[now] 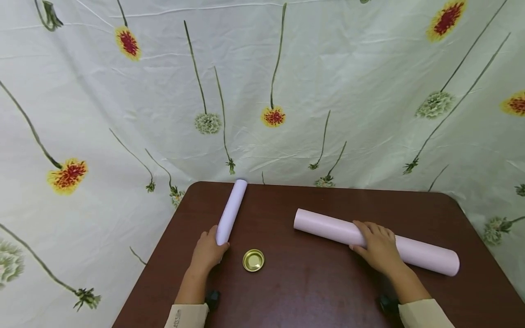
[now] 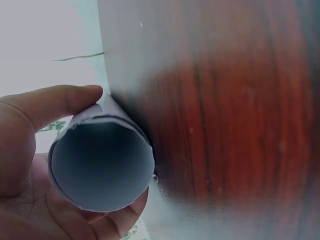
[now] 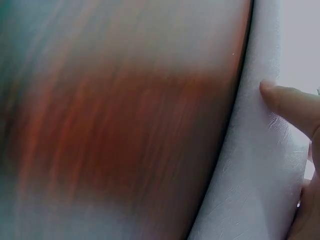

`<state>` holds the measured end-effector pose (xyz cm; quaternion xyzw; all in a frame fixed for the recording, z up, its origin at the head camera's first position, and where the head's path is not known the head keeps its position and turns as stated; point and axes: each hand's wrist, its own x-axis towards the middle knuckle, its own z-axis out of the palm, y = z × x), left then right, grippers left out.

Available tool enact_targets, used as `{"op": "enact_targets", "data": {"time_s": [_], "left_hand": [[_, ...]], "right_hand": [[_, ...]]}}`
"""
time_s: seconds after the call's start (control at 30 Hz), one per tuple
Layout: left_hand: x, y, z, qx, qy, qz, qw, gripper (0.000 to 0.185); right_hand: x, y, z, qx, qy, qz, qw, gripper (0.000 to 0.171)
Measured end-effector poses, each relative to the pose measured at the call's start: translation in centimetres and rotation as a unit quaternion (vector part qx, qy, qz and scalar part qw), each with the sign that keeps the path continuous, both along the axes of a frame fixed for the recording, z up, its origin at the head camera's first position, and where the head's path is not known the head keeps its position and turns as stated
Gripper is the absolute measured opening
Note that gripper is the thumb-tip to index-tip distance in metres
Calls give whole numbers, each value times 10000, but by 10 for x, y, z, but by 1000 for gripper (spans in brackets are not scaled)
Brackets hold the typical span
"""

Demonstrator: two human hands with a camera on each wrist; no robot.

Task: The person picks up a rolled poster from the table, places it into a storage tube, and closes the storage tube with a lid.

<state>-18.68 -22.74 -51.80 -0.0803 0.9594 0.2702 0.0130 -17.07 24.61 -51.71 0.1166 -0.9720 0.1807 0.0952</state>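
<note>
Two rolls of pale pink paper lie on a dark brown tabletop (image 1: 311, 282), one under each hand. The left hand (image 1: 207, 253) grips the near end of the shorter paper roll (image 1: 231, 212), which lies on the left part of the tabletop and points away toward the far edge, its far end reaching that edge. In the left wrist view the open round mouth of this roll (image 2: 102, 165) faces the camera, with the thumb (image 2: 55, 102) curled over its top and the fingers cupping it from below, so the hand is wrapped around the tube's end. The right hand (image 1: 379, 248) rests on top of the longer paper roll (image 1: 328, 228), which lies slantwise across the right half of the tabletop, its left end nearer the middle and its right end nearer the right edge. The fingers of that hand curve over the far side of the tube, about midway along it, while the thumb lies on the near side. The right wrist view shows one fingertip (image 3: 280, 97) pressed against the crinkled paper surface (image 3: 250, 190), with blurred wood beside it. Between the two hands, just right of the left one, a small round gold lid (image 1: 253, 260) lies apart from both rolls. A white cloth printed with long-stemmed red and yellow flowers (image 1: 262, 91) hangs behind the tabletop
</note>
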Motion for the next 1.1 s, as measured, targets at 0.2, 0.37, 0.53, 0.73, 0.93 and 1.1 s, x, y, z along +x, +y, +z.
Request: {"op": "enact_targets", "data": {"time_s": [0.2,0.37,0.53,0.73,0.93,1.1], "left_hand": [[1,2,4,-20,20,58,10000,71],[-1,3,6,-45,-37,74,10000,73],[0,3,7,-177,-149,75,9997,78],[3,3,7,-396,-142,91,9991,71],[5,2,5,-458,34,138,9988,62],[6,4,4,-489,154,210,9985,61]], "right_hand": [[-2,-2,3,31,-128,-94,9999,69],[-5,-4,1,111,-138,-222,9996,69],[-5,-7,-5,398,38,-342,9986,73],[-3,-11,-8,518,152,-459,9975,78],[-3,-13,-8,399,61,-648,9971,72],[-3,-13,-5,281,-94,-738,9968,70]]}}
